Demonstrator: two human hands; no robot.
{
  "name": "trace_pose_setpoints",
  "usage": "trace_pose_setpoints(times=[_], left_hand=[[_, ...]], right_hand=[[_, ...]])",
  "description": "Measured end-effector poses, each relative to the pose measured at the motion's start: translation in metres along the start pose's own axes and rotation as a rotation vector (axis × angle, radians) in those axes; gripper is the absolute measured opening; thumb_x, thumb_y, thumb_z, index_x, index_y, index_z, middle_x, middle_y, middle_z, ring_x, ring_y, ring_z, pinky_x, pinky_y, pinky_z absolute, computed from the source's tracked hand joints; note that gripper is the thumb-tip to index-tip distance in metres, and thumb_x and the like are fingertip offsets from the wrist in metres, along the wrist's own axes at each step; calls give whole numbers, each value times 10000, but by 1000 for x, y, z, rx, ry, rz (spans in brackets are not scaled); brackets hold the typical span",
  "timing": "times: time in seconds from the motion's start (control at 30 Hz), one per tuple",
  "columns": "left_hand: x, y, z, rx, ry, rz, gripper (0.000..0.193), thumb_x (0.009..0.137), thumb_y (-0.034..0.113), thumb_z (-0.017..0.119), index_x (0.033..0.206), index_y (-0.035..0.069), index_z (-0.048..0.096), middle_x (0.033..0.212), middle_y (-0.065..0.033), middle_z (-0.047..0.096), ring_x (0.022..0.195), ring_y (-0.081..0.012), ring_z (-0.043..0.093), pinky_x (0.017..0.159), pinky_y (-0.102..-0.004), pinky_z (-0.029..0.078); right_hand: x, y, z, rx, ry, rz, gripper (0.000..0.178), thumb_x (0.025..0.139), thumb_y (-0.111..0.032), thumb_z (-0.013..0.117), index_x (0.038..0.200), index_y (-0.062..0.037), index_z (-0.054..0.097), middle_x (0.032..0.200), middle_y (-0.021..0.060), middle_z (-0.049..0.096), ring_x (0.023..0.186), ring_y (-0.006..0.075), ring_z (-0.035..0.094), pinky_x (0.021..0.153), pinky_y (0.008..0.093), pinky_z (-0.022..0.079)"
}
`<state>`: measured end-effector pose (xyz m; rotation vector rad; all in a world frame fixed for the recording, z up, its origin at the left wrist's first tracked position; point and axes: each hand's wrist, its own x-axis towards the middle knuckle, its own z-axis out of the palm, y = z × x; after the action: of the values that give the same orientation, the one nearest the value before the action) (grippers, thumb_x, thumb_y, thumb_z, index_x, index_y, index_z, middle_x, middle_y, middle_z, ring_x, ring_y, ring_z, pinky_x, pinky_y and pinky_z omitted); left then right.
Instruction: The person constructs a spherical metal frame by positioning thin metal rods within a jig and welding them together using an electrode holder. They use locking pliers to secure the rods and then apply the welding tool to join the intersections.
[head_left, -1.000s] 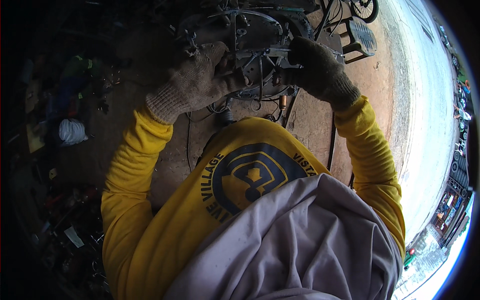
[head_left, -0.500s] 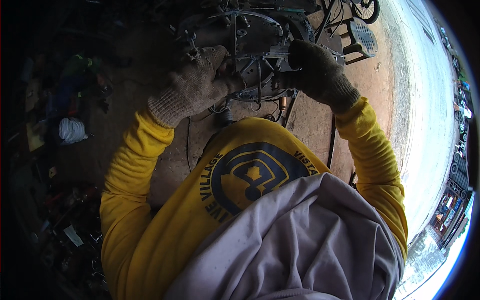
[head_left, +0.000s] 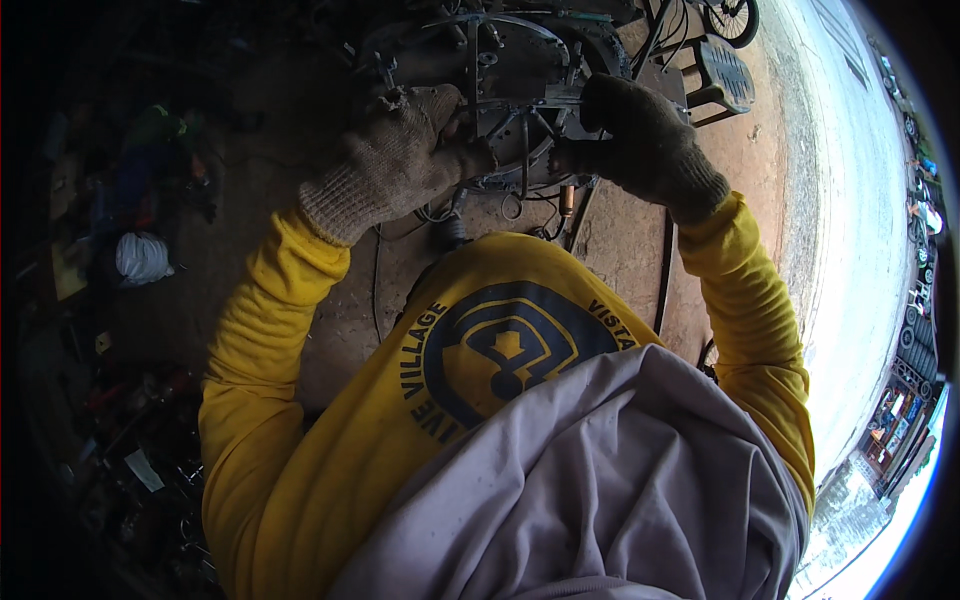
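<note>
Both my hands wear brown knitted work gloves. My left hand (head_left: 395, 165) is closed on the left side of a dark welded metal frame (head_left: 524, 150) made of thin bars and a curved rim. On the opposite side, my right hand (head_left: 650, 145) grips the same frame, its thumb pointing inward. The fingers of both hands are partly hidden behind the metal. Under the frame lies a dark, cluttered work surface (head_left: 520, 75) with other metal parts. Just below the frame's near edge, a copper-coloured cylindrical piece (head_left: 567, 200) hangs beside some cables.
A dark stool (head_left: 725, 75) stands at the far right, near a bicycle wheel (head_left: 732, 20). On the shadowed left floor sit a white bundle (head_left: 143, 259) and jumbled parts. A long dark bar (head_left: 665, 270) and a cable (head_left: 377, 290) are near my legs. Bright pavement (head_left: 830, 200) borders the right.
The metal frame has shifted slightly away from me and to the right, with both hands still on it. My right hand has moved a little to the right.
</note>
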<state>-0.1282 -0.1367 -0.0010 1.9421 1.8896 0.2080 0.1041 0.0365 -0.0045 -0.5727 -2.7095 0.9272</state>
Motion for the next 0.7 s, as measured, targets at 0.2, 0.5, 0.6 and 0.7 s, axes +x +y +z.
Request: trace_pose_setpoints(times=[0.2, 0.5, 0.6, 0.7], left_hand=[[-1, -3, 2, 111, -14, 48, 537, 967, 182, 651, 1383, -87, 443, 1395, -266, 526, 1232, -331, 608, 988, -376, 564], [2, -6, 7, 82, 43, 53, 351, 979, 202, 621, 1305, 85, 571, 1312, -227, 580, 1197, -342, 622, 951, -388, 581], [11, 3, -1, 66, -4, 43, 324, 954, 186, 648, 1269, 115, 616, 1277, -202, 589, 1159, -333, 633, 933, -382, 589], [8, -20, 23, 226, 196, 248, 299, 926, 155, 679, 1224, 144, 656, 1233, -179, 597, 1129, -324, 638, 912, -377, 595]], right_hand=[[1, -12, -1, -91, -38, 114, 447, 726, -323, 895, 833, -67, 545, 733, 68, 560, 691, 218, 563, 662, 368, 494], [-4, 30, -6, 24, 270, -158, 838, 778, -511, 838, 1387, -40, 509, 1232, 172, 627, 1124, 302, 630, 962, 403, 517], [-34, 60, -7, 451, 396, 52, 896, 803, -495, 829, 1443, 0, 444, 1334, 189, 580, 1214, 286, 581, 1015, 395, 493], [-62, 69, 8, 622, 411, 198, 839, 842, -457, 809, 1435, 16, 451, 1355, 161, 565, 1248, 241, 548, 1041, 359, 461]])
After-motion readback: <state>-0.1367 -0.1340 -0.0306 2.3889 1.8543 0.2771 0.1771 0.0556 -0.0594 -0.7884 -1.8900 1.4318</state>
